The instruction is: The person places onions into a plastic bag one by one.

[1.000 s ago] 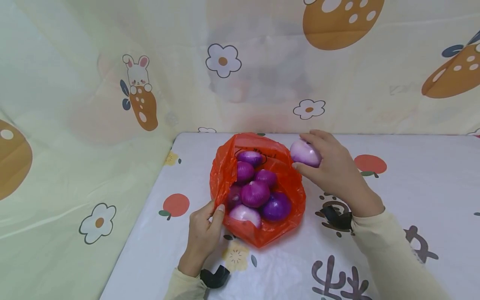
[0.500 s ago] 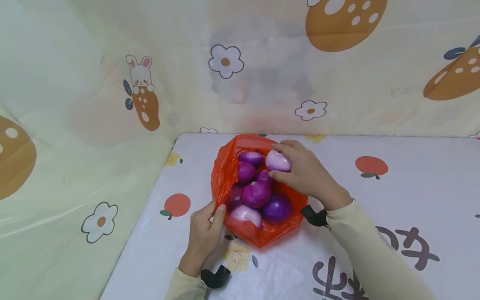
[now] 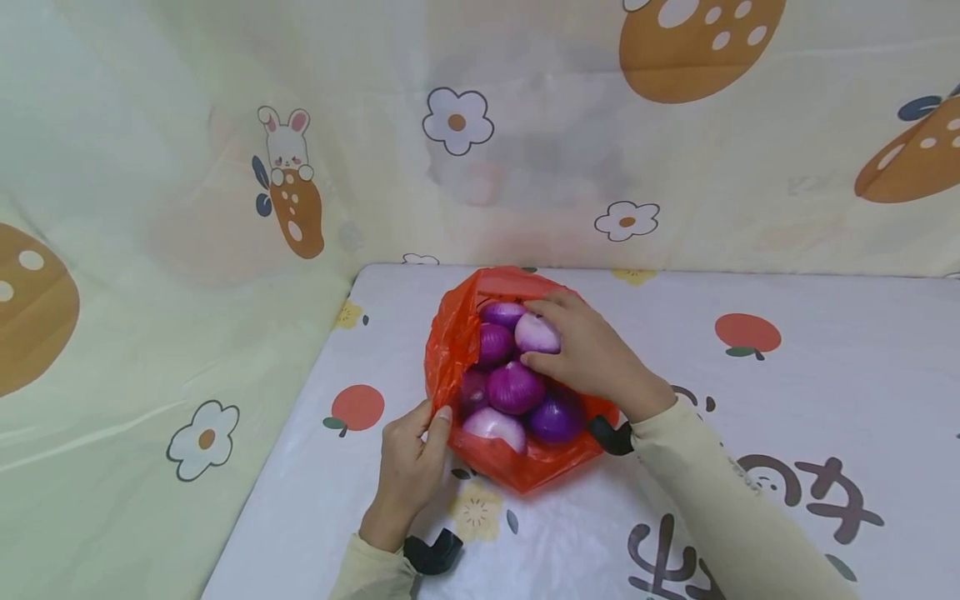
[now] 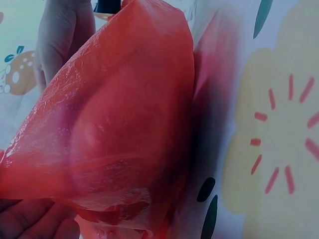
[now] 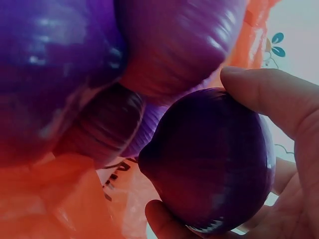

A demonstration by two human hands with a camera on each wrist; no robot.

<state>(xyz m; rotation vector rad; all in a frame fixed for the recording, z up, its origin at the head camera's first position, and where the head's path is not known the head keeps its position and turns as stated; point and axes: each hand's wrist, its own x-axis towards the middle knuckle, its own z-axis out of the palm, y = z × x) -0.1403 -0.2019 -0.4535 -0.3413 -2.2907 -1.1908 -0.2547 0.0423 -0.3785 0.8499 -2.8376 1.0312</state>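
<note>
A thin red plastic bag (image 3: 517, 475) stands on the table with its mouth facing up, full of several purple onions (image 3: 516, 387). My left hand (image 3: 408, 458) pinches the bag's left rim between thumb and fingers. Inside the mouth, at the upper right, my right hand (image 3: 600, 358) grips a paler purple onion (image 3: 537, 333) among the others. Close up in the right wrist view, thumb and fingers curve round that onion (image 5: 209, 159), its tip towards its neighbours. In the left wrist view the red film (image 4: 129, 109) covers a round shape.
A white cloth with fruit, flowers and dark lettering covers the table (image 3: 825, 383). Behind it hangs a pale patterned curtain (image 3: 525, 167), with another curtain side (image 3: 150, 333) along the left edge. A black strap (image 3: 433, 552) sits at the left wrist.
My right hand has carried the pale onion leftward from the bag's right rim down into its mouth, now hiding a smaller onion there. My left hand keeps its hold on the rim.
</note>
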